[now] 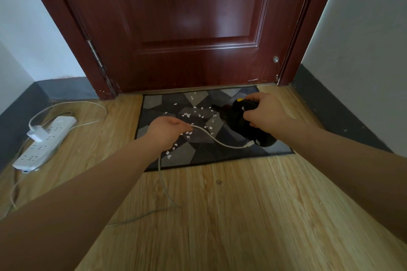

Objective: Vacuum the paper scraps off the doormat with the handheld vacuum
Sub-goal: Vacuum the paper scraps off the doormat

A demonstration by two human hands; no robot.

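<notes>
Along the right edge of the doormat (152, 103), we are gripping the handheld vacuum (240, 121) with our right hand (267, 112), fingers curled over its top, nozzle aimed at the paper scraps (193, 114) scattered across the mat's middle and toward its near left corner. Our left hand (164, 131) is pinching the white cable (217, 139), whose plug is sitting at the vacuum's rear; we cannot tell whether it is seated. We are judging the cable the main risk: it is draping over scraps and could drag them onto the wooden floor (220, 204). Its slack is trailing toward the power strip (43, 143) and could snag.
</notes>
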